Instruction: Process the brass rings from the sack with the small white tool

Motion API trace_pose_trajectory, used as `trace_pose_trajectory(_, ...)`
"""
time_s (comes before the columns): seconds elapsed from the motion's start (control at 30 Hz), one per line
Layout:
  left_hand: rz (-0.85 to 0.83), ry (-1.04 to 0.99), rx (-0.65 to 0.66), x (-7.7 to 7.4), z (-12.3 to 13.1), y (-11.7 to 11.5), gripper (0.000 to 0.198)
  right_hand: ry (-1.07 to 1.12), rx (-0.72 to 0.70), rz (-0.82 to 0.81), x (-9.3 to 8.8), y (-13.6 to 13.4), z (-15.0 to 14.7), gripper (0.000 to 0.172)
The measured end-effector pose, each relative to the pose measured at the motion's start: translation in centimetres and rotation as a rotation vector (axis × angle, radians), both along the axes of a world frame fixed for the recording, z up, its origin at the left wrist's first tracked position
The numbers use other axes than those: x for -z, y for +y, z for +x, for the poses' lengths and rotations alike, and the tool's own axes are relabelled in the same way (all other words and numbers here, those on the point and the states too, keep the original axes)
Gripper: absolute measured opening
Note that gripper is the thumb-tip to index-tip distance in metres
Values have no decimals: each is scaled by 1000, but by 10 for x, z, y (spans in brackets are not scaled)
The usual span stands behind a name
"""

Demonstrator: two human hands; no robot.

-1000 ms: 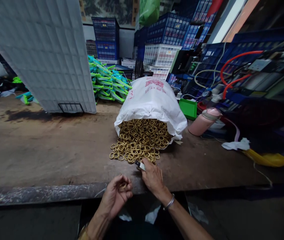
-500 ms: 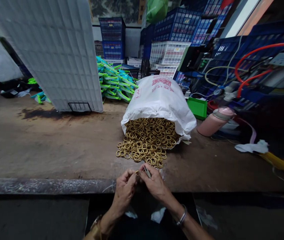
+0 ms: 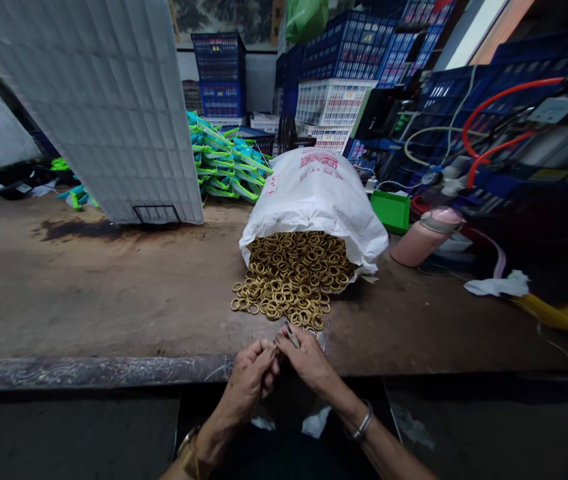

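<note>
Just past the table's front edge, my left hand (image 3: 254, 370) is closed in a pinch, with a sliver of a gold-coloured ring (image 3: 275, 348) showing at its fingertips. Most of that ring is hidden by fingers. My right hand (image 3: 311, 360) meets it at the fingertips and grips a small, slim metal tool with a dark pointed tip (image 3: 292, 335); its exact kind is unclear. Right beyond the hands, a pile of gold-coloured rings (image 3: 289, 297) spills out of a white woven sack (image 3: 309, 193) with red print, lying on its side.
The brown table (image 3: 114, 300) spreads left and right. At left stands a white ribbed panel (image 3: 114, 120), beside bright green and blue pieces (image 3: 229, 163). To the right are a green tray (image 3: 391, 211), a pink bottle (image 3: 427, 237) and hoses. Stacked crates (image 3: 334, 103) fill the back.
The view has shifted slightly, so the scene sits a little further left. Both hands stay together at the table's edge; the tool's tip points up more and less gold shows between the fingers.
</note>
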State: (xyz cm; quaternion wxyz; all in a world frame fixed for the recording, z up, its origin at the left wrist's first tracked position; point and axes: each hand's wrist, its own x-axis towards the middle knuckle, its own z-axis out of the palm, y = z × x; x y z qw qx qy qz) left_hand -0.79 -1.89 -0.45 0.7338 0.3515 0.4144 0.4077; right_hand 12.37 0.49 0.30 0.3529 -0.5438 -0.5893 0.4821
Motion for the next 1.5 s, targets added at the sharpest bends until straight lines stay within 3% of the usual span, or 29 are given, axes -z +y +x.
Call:
trace_pose_trajectory(0.3,-51,-83,-35,0,2,-3,30,25,11,-3,8,0,0,22)
trace_pose_trajectory(0.43,-37,-49,-72,0,2,-3,31,-173,59,88,10,-2,4,23)
trace_pose_trajectory(0.6,-10,50,-97,-4,3,-2,34,-480,-75,227,7,-11,7,14)
trace_pose_trajectory(0.93,49,154,-70,-5,1,-4,36,-706,-205,208,3,-11,9,25)
trace_pose_trajectory(1.1,14,-8,9,-8,0,-12,29,-871,-70,166,9,-4,21,26)
trace_pose_trajectory(1.27,-85,-219,-53,-6,4,-8,26,-939,125,231,6,10,33,19)
trace_pose_trajectory(1.5,-154,-290,-97,-5,1,-1,17,-1031,94,194,-2,24,27,17)
